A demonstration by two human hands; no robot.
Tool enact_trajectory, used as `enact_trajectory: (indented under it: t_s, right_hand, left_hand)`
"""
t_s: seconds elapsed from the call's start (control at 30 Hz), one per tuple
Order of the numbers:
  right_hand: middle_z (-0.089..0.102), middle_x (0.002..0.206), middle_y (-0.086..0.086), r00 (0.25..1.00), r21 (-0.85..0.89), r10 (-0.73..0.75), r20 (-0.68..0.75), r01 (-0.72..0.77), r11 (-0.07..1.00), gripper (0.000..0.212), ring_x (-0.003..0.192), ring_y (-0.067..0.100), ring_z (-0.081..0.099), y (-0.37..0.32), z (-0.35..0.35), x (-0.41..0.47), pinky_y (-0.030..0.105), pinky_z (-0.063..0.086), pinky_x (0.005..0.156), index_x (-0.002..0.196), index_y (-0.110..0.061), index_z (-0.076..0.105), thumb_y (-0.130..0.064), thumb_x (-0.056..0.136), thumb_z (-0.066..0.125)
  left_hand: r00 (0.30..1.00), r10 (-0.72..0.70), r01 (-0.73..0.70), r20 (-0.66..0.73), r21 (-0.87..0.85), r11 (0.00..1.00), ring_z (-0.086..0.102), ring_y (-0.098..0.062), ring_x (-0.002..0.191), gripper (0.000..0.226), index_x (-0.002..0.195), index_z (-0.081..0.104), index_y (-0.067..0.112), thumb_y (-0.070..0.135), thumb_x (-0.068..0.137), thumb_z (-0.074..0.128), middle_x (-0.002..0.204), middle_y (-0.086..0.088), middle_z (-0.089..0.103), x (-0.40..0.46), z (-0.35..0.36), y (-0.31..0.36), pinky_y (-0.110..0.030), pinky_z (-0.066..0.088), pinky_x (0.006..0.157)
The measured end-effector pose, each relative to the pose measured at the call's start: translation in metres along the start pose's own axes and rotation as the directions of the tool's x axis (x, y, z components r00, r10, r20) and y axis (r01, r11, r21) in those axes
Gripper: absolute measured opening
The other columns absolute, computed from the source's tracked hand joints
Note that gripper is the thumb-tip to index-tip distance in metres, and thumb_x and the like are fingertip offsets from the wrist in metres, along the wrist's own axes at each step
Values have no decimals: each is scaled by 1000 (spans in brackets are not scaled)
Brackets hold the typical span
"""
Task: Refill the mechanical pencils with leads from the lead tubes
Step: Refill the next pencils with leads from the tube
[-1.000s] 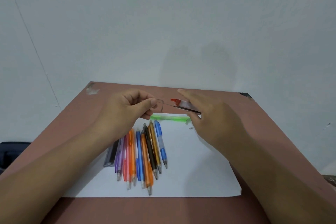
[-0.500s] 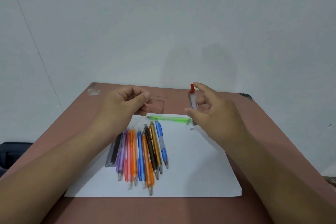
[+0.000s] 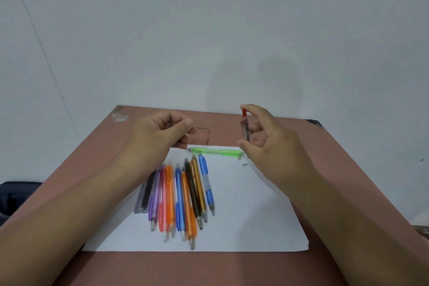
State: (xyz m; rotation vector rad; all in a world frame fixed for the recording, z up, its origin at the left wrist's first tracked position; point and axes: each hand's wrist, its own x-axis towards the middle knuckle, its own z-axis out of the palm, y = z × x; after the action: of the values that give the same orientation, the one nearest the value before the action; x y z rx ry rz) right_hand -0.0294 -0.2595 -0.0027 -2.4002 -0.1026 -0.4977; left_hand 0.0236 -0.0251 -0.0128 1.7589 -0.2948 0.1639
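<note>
Right hand has swung the lead tube from lying flat to upright, right of centre, fingers pinching it. Left hand has its fingers curled; whether it holds a lead, cannot tell. Green pencil lies on the paper, centre, likely next for filling.

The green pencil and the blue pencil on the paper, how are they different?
The green pencil lies alone, crosswise along the far edge of the white paper; the blue pencil lies lengthwise at the right end of the row of pencils. The green pencil's tip points left, the blue pencil's points toward the person. Both are translucent plastic, lie flat, and neither hand touches them.
</note>
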Motion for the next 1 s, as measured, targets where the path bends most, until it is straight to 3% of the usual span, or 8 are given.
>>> enact_trajectory:
  t_s: [0.17,0.37,0.5,0.6,0.7,0.77,0.87,1.0]
  right_hand:
    - [68,103,-17,1000,58,-20,23,19,998,61,87,9,69,-3,-1,0,33,62,77,138,-50,43,-29,90,76]
    - [68,103,-19,987,124,-38,154,19,992,49,88,-2,67,-4,0,-4,11,53,63,123,-54,55,-26,89,77]
    - [64,104,-23,903,-79,-49,427,92,993,48,82,4,67,-6,-4,-5,17,52,70,127,-59,55,-32,91,74]
    - [68,113,-24,860,-135,-107,499,199,971,36,93,1,62,-4,-9,-3,21,53,79,125,-54,63,-37,94,68]
    - [72,101,-25,826,-129,-127,550,234,964,19,93,0,63,-3,-12,-2,29,57,80,110,-42,76,-43,94,65]
    - [74,97,-21,853,-144,-159,498,262,954,20,88,2,65,-2,-11,-2,30,58,77,105,-37,79,-43,95,63]
    - [72,80,-17,925,-146,-317,207,350,925,16,67,8,62,2,-6,-3,25,52,61,100,-30,80,-39,94,68]
    - [56,75,-22,894,-204,-449,3,440,874,23,60,1,48,6,2,0,11,39,62,110,-26,75,-34,89,71]
  left_hand:
    - [1000,0,0,2,-4,1000,71,-15,79,12,95,74,22,29,94,64,88,2,76,1,0,-1,-34,60,78]
    - [1000,7,-7,-4,3,1000,71,-18,80,13,95,74,21,30,93,65,88,3,76,2,-1,-3,-35,60,79]
    - [1000,28,-27,-10,55,998,70,-13,76,11,93,74,22,29,93,65,85,4,76,2,-2,-5,-29,61,75]
    - [998,71,-70,0,135,988,69,-10,74,9,92,73,26,28,94,65,82,8,75,2,-2,-6,-25,59,72]
    - [993,107,-116,52,233,966,68,-8,75,9,88,71,33,33,94,64,79,12,73,-1,-1,-6,-22,55,70]
    - [990,113,-133,87,282,950,66,-5,75,8,87,69,37,38,93,64,78,15,71,-2,0,-6,-20,51,69]
    - [984,115,-150,135,295,944,65,1,77,7,87,68,42,39,92,63,77,22,70,-4,2,-3,-14,46,67]
    - [956,207,-264,207,303,916,62,9,81,7,92,66,45,40,88,63,78,37,65,-8,7,1,-5,45,66]
